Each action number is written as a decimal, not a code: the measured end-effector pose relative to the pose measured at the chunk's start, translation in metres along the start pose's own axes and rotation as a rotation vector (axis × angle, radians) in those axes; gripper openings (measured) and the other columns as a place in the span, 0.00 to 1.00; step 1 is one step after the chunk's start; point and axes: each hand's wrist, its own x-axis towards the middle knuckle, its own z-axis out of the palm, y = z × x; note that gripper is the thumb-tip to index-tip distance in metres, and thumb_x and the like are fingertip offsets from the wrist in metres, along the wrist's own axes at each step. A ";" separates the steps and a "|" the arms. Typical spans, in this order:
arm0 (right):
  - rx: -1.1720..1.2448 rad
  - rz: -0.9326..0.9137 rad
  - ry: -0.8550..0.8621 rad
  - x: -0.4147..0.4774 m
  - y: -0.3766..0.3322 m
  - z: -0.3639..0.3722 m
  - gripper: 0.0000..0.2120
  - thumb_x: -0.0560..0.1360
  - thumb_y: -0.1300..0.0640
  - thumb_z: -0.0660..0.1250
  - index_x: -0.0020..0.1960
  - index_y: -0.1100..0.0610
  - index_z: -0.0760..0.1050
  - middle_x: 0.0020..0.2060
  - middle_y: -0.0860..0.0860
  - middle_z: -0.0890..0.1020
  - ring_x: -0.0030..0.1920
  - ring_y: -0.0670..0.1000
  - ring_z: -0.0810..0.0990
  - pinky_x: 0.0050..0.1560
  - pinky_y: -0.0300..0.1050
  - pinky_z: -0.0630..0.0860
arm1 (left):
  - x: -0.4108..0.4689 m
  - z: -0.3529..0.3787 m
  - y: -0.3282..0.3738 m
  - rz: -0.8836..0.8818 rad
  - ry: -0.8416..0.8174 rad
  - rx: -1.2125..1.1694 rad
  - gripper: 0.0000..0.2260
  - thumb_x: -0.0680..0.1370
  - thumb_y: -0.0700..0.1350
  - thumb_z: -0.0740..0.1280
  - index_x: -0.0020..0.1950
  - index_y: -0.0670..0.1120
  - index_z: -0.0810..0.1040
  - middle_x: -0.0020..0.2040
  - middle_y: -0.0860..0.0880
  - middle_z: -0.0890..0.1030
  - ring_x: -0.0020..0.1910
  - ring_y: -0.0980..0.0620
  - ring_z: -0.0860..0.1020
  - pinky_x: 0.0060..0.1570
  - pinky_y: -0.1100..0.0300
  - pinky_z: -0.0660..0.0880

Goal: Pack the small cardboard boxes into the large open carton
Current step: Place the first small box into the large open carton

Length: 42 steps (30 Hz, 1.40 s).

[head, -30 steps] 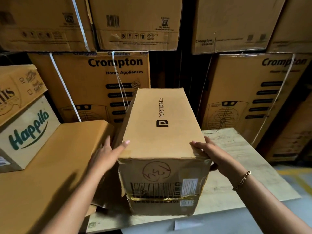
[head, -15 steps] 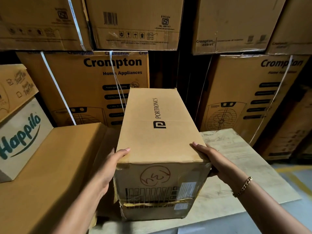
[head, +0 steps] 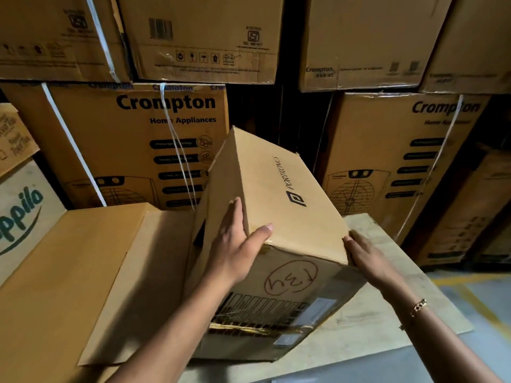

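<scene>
A long brown cardboard box (head: 279, 194) printed "PORTRONICS" lies tilted, rolled toward the right so its left face shows. Its near end bears a circled handwritten mark and barcode labels. My left hand (head: 235, 244) holds the box's upper left edge, fingers flat on the left face and thumb over the top. My right hand (head: 367, 258) grips the near right corner, its fingers partly hidden behind the box. A large flat cardboard surface (head: 83, 272), a flap or carton lid, lies just left of the box.
The box sits on a pale wooden board (head: 401, 313) with grey floor at its right. Stacked Crompton cartons (head: 132, 139) form a wall behind. A white "Happilo" box (head: 19, 217) stands at the far left.
The Portronics box has gone from lying flat to tilted, its left edge raised. My left hand has moved up onto the left face; my right hand stays at the right corner.
</scene>
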 end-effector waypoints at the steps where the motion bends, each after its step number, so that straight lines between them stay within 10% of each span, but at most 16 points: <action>1: -0.085 -0.019 -0.002 0.000 0.006 -0.005 0.33 0.82 0.35 0.51 0.81 0.52 0.58 0.79 0.49 0.62 0.78 0.52 0.61 0.76 0.52 0.56 | 0.004 0.016 0.008 0.043 -0.025 0.062 0.50 0.66 0.78 0.58 0.81 0.60 0.43 0.82 0.56 0.50 0.80 0.54 0.52 0.77 0.43 0.51; 6: 0.057 -0.065 -0.098 0.000 0.024 -0.042 0.44 0.70 0.21 0.49 0.80 0.41 0.57 0.80 0.42 0.57 0.80 0.50 0.56 0.78 0.59 0.51 | 0.005 0.091 0.011 0.328 -0.136 0.506 0.49 0.68 0.79 0.58 0.79 0.62 0.37 0.80 0.61 0.37 0.79 0.59 0.38 0.78 0.42 0.47; 10: 0.262 -0.018 -0.183 0.020 0.059 -0.076 0.39 0.69 0.19 0.54 0.76 0.34 0.63 0.78 0.41 0.62 0.77 0.50 0.63 0.76 0.61 0.61 | 0.005 0.138 -0.006 0.224 -0.091 0.634 0.47 0.66 0.81 0.55 0.79 0.66 0.41 0.81 0.59 0.41 0.80 0.54 0.41 0.76 0.38 0.49; 14: 0.360 0.057 -0.231 0.023 0.082 -0.104 0.27 0.78 0.29 0.50 0.74 0.37 0.67 0.69 0.37 0.69 0.67 0.43 0.70 0.65 0.44 0.69 | 0.009 0.193 0.011 0.181 -0.125 0.774 0.48 0.65 0.82 0.54 0.79 0.66 0.40 0.81 0.58 0.41 0.80 0.50 0.41 0.76 0.38 0.45; 19: 0.415 0.217 -0.226 0.041 0.132 -0.129 0.28 0.68 0.23 0.63 0.63 0.34 0.75 0.66 0.45 0.77 0.65 0.53 0.76 0.69 0.64 0.69 | 0.016 0.262 0.018 0.160 -0.294 0.905 0.48 0.67 0.78 0.58 0.80 0.62 0.40 0.81 0.51 0.38 0.79 0.42 0.36 0.73 0.31 0.39; 26: 0.373 0.208 -0.115 0.042 0.168 -0.120 0.13 0.80 0.53 0.68 0.64 0.53 0.73 0.50 0.50 0.84 0.47 0.49 0.83 0.46 0.48 0.81 | 0.012 0.312 0.006 0.192 -0.461 1.056 0.48 0.70 0.74 0.62 0.81 0.55 0.46 0.82 0.46 0.43 0.80 0.39 0.39 0.71 0.27 0.41; 31: -0.330 0.027 -0.040 0.051 0.171 -0.095 0.35 0.79 0.32 0.57 0.79 0.49 0.57 0.80 0.53 0.60 0.76 0.60 0.65 0.71 0.59 0.66 | 0.017 0.274 -0.002 0.176 -0.393 0.875 0.42 0.73 0.77 0.51 0.81 0.57 0.47 0.82 0.52 0.43 0.80 0.50 0.42 0.76 0.38 0.45; 36: -0.643 -0.282 -0.158 0.045 0.155 -0.076 0.56 0.62 0.13 0.38 0.82 0.42 0.42 0.80 0.45 0.38 0.81 0.53 0.40 0.77 0.62 0.41 | 0.028 0.196 -0.045 -0.085 -0.199 0.879 0.35 0.78 0.71 0.39 0.81 0.57 0.46 0.82 0.53 0.45 0.81 0.51 0.45 0.78 0.45 0.44; 42: -0.782 -0.459 -0.008 0.039 0.140 -0.075 0.52 0.68 0.16 0.47 0.82 0.45 0.49 0.81 0.45 0.51 0.80 0.49 0.53 0.78 0.52 0.51 | 0.034 0.171 -0.075 -0.128 -0.287 0.954 0.36 0.76 0.73 0.44 0.81 0.59 0.49 0.82 0.54 0.45 0.81 0.52 0.43 0.77 0.44 0.44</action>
